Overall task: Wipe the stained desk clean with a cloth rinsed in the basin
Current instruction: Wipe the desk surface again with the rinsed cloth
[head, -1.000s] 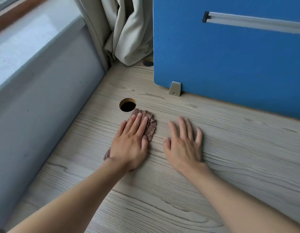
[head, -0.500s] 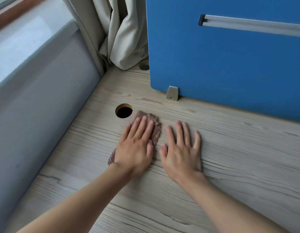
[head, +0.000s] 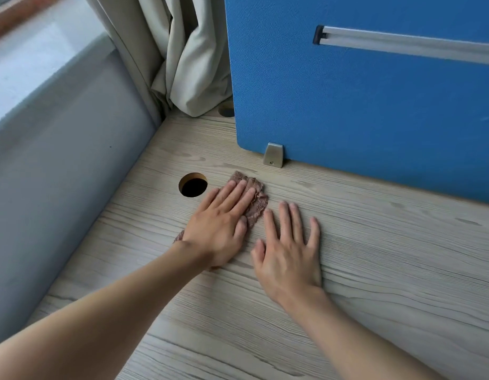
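A brown cloth [head: 256, 200] lies flat on the pale wood-grain desk [head: 388, 270]. My left hand [head: 220, 223] presses down on it with straight fingers and covers most of it; only its far end and a small corner by my wrist show. My right hand [head: 288, 256] rests flat on the bare desk just to the right, fingers spread, its thumb close to my left hand. No stain is visible around the hands, and no basin is in view.
A round cable hole [head: 193, 184] opens in the desk just left of the cloth. A blue partition [head: 361, 105] on a metal foot [head: 273, 159] stands behind. A grey wall [head: 59, 174] borders the left edge, with curtains [head: 188, 64] in the corner.
My left hand has slid the cloth a little to the right, away from the cable hole and closer to my right hand. The view has shifted downward and left.
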`<state>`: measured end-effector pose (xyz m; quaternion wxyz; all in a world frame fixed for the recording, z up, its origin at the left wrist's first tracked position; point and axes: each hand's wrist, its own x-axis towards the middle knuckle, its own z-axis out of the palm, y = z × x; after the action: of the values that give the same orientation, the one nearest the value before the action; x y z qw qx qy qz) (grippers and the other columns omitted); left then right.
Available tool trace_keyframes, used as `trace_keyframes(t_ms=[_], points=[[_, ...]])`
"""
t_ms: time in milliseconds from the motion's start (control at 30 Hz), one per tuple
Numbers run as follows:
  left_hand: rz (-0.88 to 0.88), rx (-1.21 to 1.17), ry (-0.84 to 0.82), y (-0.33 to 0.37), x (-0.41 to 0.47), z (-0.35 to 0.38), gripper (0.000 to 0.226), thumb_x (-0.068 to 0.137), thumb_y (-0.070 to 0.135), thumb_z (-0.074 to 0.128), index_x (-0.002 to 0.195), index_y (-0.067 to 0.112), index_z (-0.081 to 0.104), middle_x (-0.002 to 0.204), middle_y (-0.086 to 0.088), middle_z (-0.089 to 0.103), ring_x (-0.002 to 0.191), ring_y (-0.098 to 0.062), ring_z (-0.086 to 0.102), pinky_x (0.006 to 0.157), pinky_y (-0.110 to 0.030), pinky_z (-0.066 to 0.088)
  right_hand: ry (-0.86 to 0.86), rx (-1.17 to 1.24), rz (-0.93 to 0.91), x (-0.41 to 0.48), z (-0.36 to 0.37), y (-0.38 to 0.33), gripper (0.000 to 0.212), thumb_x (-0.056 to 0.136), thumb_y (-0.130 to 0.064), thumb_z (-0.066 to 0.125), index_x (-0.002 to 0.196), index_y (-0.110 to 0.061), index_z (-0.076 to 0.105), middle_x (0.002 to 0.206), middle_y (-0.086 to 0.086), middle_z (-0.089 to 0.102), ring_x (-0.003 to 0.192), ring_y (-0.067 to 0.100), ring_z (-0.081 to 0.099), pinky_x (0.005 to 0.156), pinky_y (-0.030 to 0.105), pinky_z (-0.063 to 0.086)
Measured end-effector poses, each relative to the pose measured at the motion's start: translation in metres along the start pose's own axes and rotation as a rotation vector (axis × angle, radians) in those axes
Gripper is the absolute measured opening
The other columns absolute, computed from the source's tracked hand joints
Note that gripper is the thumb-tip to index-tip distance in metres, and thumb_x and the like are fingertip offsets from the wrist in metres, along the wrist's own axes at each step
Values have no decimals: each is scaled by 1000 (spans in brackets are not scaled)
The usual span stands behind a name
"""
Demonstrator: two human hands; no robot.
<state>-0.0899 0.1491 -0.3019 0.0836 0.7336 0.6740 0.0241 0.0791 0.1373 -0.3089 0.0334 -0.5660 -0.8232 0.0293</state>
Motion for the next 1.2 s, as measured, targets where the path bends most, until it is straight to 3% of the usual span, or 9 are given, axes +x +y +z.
trace_keyframes(t_ms=[133,267,333,533,700,800,900,1100,1200], points=[[-212,-27,54,8,33,2,71,91,43,8,160,28,4,167,4,0,153,-13,-9,124,-37,-5,5,-2,-4,-2,1,1,66,91,-45,31,149,-16,45,159,17,32,150,32,24,118,62,11],[67,27,-20,10,33,0,72,87,45,0,159,34,4,166,10,-3,152,-9,-11,124,-36,-5,-9,0,-6,-1,0,0,67,92,-46,30,151,-16,42,160,17,31,151,31,21,118,62,10],[113,7,-34,5,36,-1,72,88,46,1,158,35,4,166,11,-2,152,-8,-8,124,-34,-3,-9,-3,-11,-2,-2,0,67,92,-46,30,151,-16,42,161,17,30,151,31,20,118,62,10],[-240,-38,83,14,63,4,66,97,41,16,160,25,4,167,3,0,153,-13,-8,124,-37,-3,-3,5,-17,-2,-1,1,66,91,-44,32,149,-14,45,160,18,31,151,32,22,118,62,12],[-51,-15,38,3,38,3,71,91,47,6,159,30,8,167,6,3,153,-10,-5,124,-34,-2,20,13,2,-4,-2,-5,67,89,-42,30,145,-11,50,157,20,36,149,34,27,116,64,16],[-149,-46,58,-10,52,-1,71,91,44,10,160,27,6,167,4,2,153,-11,-5,124,-33,-4,49,86,-24,-8,-2,-34,67,88,-43,34,141,-7,54,154,21,39,147,36,31,114,65,22],[-260,-60,70,-16,61,-4,71,92,41,12,160,25,6,168,3,1,153,-12,-6,124,-36,-4,4,47,-79,-15,3,-53,67,92,-45,36,149,-10,44,159,24,30,150,40,21,115,65,15],[-112,-7,73,-20,32,2,71,91,45,7,160,26,9,167,4,4,153,-11,-4,124,-33,-4,-18,7,-49,-13,3,-52,66,90,-45,38,145,-8,49,158,25,31,149,40,23,116,65,14],[-209,-44,68,-33,46,-2,69,94,43,13,160,23,7,168,2,2,153,-12,-5,124,-34,-3,-16,-2,-58,-12,4,-52,69,90,-46,41,148,-9,45,158,25,30,149,40,22,116,65,14]])
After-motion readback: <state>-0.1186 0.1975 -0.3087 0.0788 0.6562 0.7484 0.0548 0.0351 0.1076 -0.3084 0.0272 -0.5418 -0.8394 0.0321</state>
